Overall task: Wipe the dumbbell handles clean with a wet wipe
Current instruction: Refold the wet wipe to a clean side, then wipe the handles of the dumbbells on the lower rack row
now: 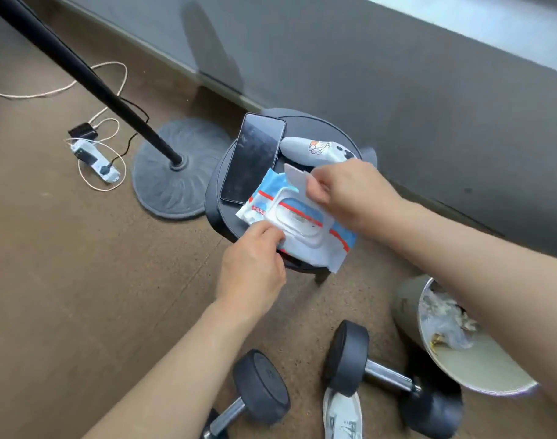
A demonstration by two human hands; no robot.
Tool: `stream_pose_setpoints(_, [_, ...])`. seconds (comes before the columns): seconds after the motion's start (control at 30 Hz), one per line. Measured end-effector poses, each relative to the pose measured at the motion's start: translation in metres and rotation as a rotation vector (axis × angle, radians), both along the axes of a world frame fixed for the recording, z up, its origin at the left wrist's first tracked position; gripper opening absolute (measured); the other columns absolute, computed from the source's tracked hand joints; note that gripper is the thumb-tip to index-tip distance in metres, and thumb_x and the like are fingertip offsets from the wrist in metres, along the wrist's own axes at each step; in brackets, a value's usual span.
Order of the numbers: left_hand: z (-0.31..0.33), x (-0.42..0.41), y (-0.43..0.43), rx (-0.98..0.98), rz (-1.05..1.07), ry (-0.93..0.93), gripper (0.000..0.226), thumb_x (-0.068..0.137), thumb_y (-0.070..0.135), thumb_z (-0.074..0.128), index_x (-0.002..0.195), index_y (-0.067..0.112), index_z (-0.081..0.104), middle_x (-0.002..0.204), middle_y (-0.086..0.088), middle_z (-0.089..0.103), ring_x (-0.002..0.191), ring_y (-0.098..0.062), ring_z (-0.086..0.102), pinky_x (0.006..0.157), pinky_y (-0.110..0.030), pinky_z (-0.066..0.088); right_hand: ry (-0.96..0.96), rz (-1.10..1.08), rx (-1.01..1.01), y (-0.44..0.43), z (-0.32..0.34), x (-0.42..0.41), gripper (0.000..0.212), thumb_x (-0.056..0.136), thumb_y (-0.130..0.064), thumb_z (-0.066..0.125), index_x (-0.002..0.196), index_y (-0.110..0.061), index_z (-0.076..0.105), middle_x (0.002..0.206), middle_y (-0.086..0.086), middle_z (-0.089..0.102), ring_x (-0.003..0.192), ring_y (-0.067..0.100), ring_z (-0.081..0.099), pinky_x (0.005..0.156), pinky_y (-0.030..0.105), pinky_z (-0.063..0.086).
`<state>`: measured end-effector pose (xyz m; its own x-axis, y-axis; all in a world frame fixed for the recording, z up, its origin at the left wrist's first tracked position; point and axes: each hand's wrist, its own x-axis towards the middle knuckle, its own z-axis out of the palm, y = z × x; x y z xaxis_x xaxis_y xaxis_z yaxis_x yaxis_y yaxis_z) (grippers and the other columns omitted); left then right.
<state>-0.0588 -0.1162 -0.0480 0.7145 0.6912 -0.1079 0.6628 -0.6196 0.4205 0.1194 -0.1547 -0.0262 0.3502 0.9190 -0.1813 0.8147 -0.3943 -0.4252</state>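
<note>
Wipes pack (315, 255), lid (294, 174) lifted, held in both my hands.
My left hand (251, 267) grips its near edge, my right hand (350, 191) pinches the lid; two dumbbells (388, 375) lie below my forearms, untouched.

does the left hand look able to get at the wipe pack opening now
Probably yes: the right hand holds the lid up, leaving the opening uncovered beside the left hand, though it must first release the wipe pack.
</note>
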Motion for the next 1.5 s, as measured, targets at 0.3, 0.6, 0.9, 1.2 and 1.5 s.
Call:
stream_pose_setpoints(0.3, [0.009,0.025,0.000,0.108,-0.060,0.311,0.059,0.084,0.064,0.046,0.127,0.023,0.048,0.113,-0.005,0.047,0.109,-0.027,0.048,0.077,-0.038,0.044,-0.170,-0.209,0.349,-0.021,-0.024,-0.010,0.017,0.081,-0.007,0.063,0.098,-0.009,0.058,0.095,0.011,0.055,0.076,0.037,0.055,0.056,0.043,0.049])
stream_pose_setpoints(0.6, [-0.007,0.048,-0.008,-0.018,0.140,0.069,0.037,0.078,0.053,0.066,0.084,0.017,0.060,0.101,-0.005,0.052,0.100,-0.027,0.053,0.081,-0.040,0.044,-0.185,-0.105,0.349,-0.060,-0.028,-0.012,0.012,0.069,-0.006,0.066,0.077,-0.009,0.074,0.091,0.013,0.054,0.079,0.034,0.050,0.054,0.036,0.046])
stream_pose_setpoints(0.9, [0.005,0.052,0.010,-0.156,0.208,0.080,0.013,0.080,0.029,0.064,0.069,0.023,0.062,0.093,-0.001,0.055,0.088,-0.018,0.053,0.076,-0.024,0.034,-0.269,0.123,0.365,-0.047,-0.023,-0.001,0.013,0.069,-0.001,0.058,0.068,-0.010,0.068,0.082,0.008,0.051,0.075,0.026,0.041,0.057,0.034,0.036])
stream_pose_setpoints(1.2, [0.009,0.028,0.044,-0.473,0.507,-0.233,0.003,0.073,0.019,0.062,0.075,0.017,0.063,0.069,0.007,0.063,0.080,-0.022,0.068,0.079,-0.046,0.057,-0.066,0.341,0.017,-0.013,-0.019,-0.014,0.021,0.097,-0.029,0.048,0.106,-0.029,0.067,0.096,-0.007,0.057,0.091,0.022,0.061,0.065,0.035,0.049])
stream_pose_setpoints(1.5, [0.001,0.027,0.049,-0.511,0.466,-0.315,0.010,0.085,0.022,0.059,0.084,0.012,0.063,0.083,-0.002,0.065,0.071,-0.014,0.066,0.070,-0.041,0.060,-0.390,0.475,-0.186,0.018,-0.014,-0.036,0.018,0.091,-0.006,0.046,0.075,-0.014,0.043,0.080,0.000,0.043,0.073,0.025,0.046,0.051,0.031,0.035])
